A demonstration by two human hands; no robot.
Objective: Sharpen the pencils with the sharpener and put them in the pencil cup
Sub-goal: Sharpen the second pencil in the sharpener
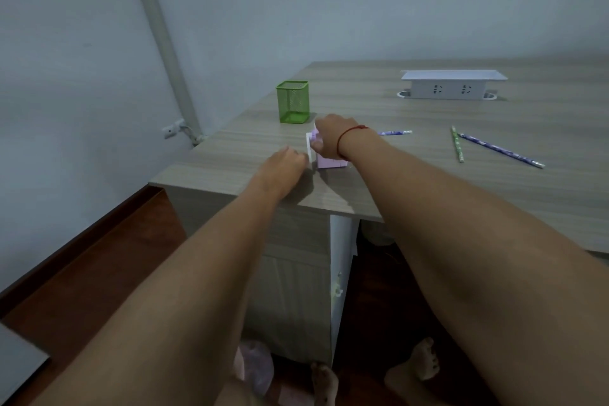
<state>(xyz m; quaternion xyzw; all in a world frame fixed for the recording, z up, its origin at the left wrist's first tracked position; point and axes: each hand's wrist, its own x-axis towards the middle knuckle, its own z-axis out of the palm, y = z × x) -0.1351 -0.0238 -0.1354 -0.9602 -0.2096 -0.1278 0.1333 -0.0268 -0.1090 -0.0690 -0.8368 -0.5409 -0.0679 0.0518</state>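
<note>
A pink and white box-shaped pencil sharpener point(329, 162) stands near the table's left front corner. My right hand point(333, 138) lies over its top and grips it. My left hand point(285, 163) is at its white left face, fingers closed on that part. A purple pencil point(395, 132) sticks out to the right from behind my right wrist; whether it sits in the sharpener is hidden. A green pencil point(457, 145) and a blue-purple pencil point(501, 151) lie on the table to the right. The green mesh pencil cup point(293, 102) stands just behind the sharpener and looks empty.
A white socket box point(449, 84) rises from the wooden table point(412, 194) at the back right. The table's left edge runs close to the sharpener, with a wall and pipe point(158, 26) beyond. A drawer cabinet point(296, 273) and bare feet are below.
</note>
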